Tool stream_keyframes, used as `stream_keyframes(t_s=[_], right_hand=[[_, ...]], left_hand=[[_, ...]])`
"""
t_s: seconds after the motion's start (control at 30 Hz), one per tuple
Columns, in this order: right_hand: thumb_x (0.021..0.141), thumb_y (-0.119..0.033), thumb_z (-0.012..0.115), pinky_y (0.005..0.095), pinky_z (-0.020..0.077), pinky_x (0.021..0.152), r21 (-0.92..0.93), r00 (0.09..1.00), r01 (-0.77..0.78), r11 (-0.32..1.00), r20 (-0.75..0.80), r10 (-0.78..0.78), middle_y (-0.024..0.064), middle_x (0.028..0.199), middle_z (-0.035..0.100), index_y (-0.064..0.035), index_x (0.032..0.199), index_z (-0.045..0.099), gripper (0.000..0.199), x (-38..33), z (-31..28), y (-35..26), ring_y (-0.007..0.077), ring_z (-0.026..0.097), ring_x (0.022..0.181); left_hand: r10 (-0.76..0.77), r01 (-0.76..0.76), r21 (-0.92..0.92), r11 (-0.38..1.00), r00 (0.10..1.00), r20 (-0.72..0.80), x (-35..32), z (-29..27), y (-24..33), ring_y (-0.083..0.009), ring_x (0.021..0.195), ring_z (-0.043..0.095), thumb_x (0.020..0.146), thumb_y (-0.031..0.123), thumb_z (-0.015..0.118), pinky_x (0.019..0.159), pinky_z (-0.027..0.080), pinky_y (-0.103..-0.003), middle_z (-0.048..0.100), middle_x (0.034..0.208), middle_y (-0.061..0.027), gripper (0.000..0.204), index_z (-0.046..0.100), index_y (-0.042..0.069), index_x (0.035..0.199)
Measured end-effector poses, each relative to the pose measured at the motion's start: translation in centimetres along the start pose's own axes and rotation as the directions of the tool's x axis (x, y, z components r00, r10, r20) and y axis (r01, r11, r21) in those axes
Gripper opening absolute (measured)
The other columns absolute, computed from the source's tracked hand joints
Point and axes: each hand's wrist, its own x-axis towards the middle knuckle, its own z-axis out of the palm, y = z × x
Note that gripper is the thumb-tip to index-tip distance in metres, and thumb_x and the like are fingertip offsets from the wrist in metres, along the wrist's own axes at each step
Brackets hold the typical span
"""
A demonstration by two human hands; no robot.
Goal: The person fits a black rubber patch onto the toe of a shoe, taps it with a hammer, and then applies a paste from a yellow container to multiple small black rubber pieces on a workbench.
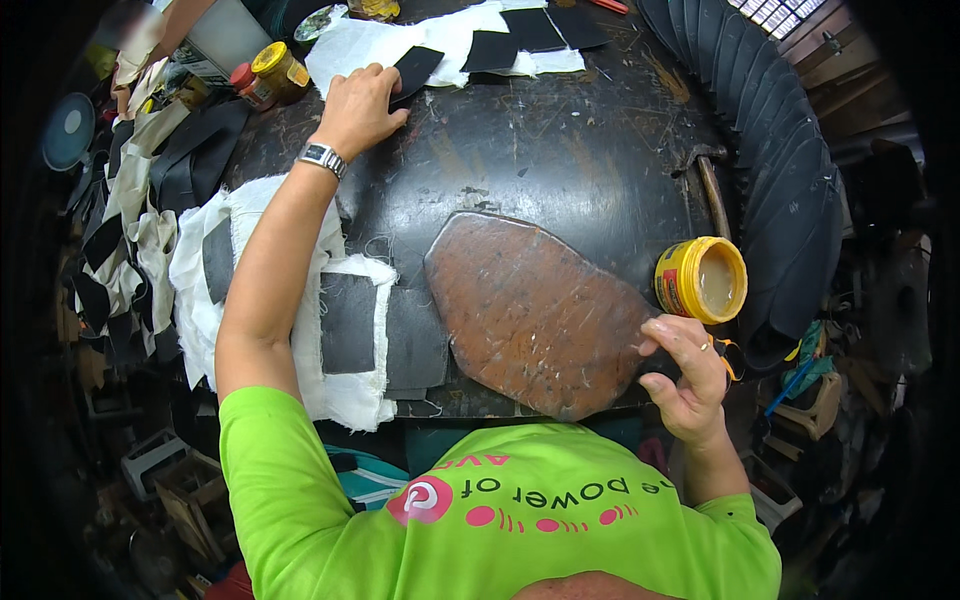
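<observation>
My left hand (362,112) reaches to the far side of the dark worktable, its fingers and thumb closed at the edge of a black sheet piece (418,72). That piece lies over white cloth (350,50). My right hand (688,378) is open, thumb and fingers apart, beside the right end of a brown slab (540,310) with angled edges. Just beyond this hand a yellow tub (702,280) stands uncovered, with pale paste inside. An orange-and-black object (733,358), partly hidden, shows behind my right fingers.
White cloth with black patches (350,325) lies left of the slab, under my left forearm. A hammer (713,195) rests near a long row of overlapping black sheets (785,200). Yellow-lidded jars (280,72) stand at the far left, near heaped scraps (150,220).
</observation>
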Motion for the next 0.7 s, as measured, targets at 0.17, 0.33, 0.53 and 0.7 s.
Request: stream_keyframes(t_s=[0.17, 0.33, 0.53, 0.7], right_hand=[[0.084, -0.01, 0.078, 0.0314, 0.0538, 0.075, 0.01, 1.0, 0.01, 1.0, 0.001, -0.01, 0.018, 0.113, 0.066, 0.0021, 0.131, 0.063, 0.05, -0.1, 0.3, 0.0, 0.0227, 0.062, 0.085], [0.084, -0.008, 0.078, 0.0311, 0.054, 0.073, 0.015, 0.999, -0.037, 0.999, 0.004, 0.037, 0.0174, 0.112, 0.066, 0.0017, 0.131, 0.063, 0.05, -0.8, 0.0, 0.3, 0.0219, 0.063, 0.083], [0.082, -0.008, 0.078, 0.0304, 0.0538, 0.071, 0.067, 0.998, -0.066, 0.996, 0.023, 0.065, 0.0169, 0.111, 0.066, 0.0013, 0.129, 0.065, 0.049, -0.7, 0.9, 0.6, 0.0214, 0.063, 0.081], [0.082, -0.011, 0.079, 0.0322, 0.054, 0.072, 0.028, 0.995, -0.062, 0.998, 0.08, 0.06, 0.0165, 0.109, 0.067, 0.0009, 0.128, 0.066, 0.049, -0.5, 0.7, 0.6, 0.0239, 0.064, 0.082]], left_hand=[[-0.288, 0.203, -0.296, 0.933, 0.916, -0.28, 1.2, -3.7, -4.1, -0.0336, 0.079, 0.072, 0.081, 0.033, 0.068, 0.074, 0.057, -0.043, 0.074, 0.085, -0.0122, 0.023, 0.073, 0.013, 0.091], [-0.247, 0.256, -0.078, 0.964, 0.741, -0.624, 4.0, -15.2, -10.3, -0.0289, 0.079, 0.073, 0.085, 0.037, 0.071, 0.075, 0.056, -0.04, 0.076, 0.087, -0.0067, 0.026, 0.074, 0.015, 0.1], [-0.059, 0.046, -0.037, 0.998, 0.774, -0.631, 7.3, -12.7, -4.6, -0.033, 0.075, 0.07, 0.085, 0.017, 0.067, 0.069, 0.055, -0.042, 0.07, 0.08, -0.0167, 0.012, 0.065, 0.005, 0.086], [0.034, -0.039, -0.009, 0.999, 0.941, -0.338, 7.3, -0.6, 0.8, -0.0287, 0.082, 0.071, 0.088, 0.024, 0.066, 0.073, 0.052, -0.042, 0.073, 0.09, -0.0047, 0.016, 0.068, 0.016, 0.101]])
